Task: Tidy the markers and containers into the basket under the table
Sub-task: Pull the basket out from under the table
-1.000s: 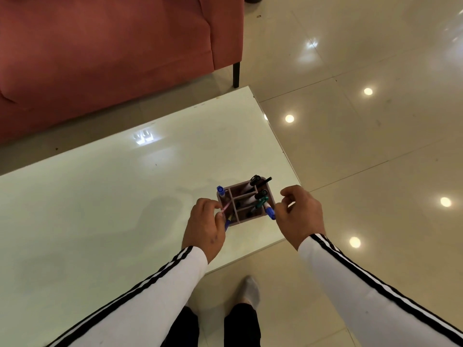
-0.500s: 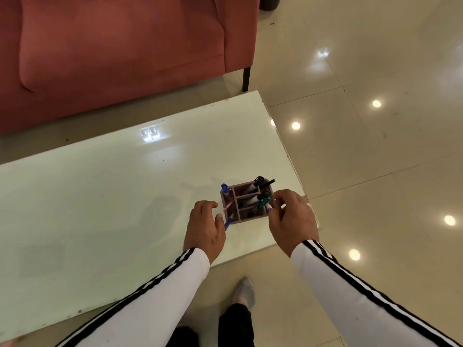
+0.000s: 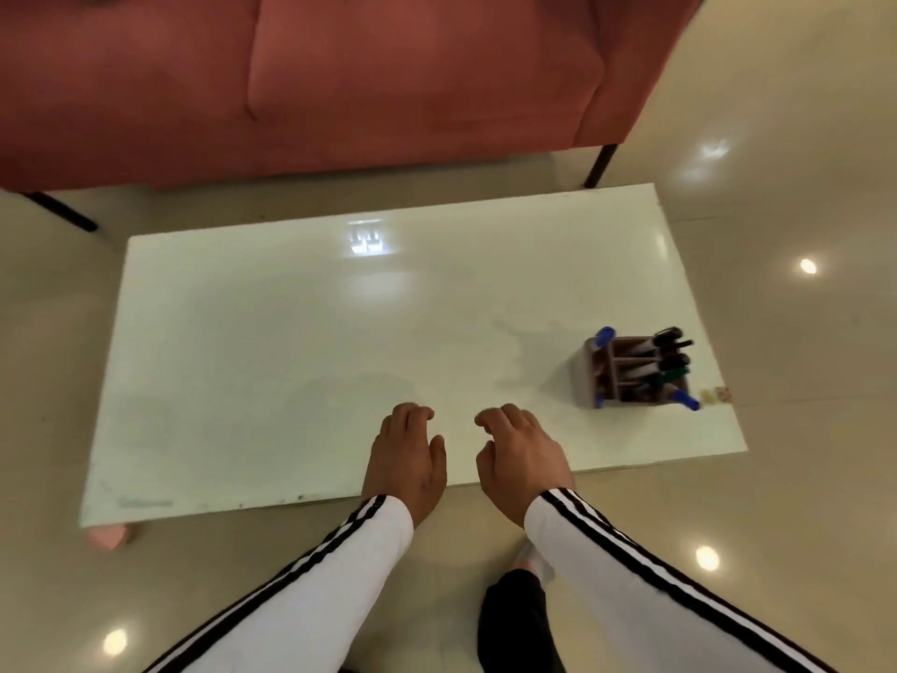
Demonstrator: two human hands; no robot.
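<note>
the left hand (image 3: 406, 454) and right hand (image 3: 522, 456) hover side by side over the near edge of the white table (image 3: 291, 342), fingers loosely curled and holding nothing. the divided marker holder (image 3: 631, 374) stands near the table's right end, well apart from both hands, with markers (image 3: 672, 366) leaning in its compartments.
</note>
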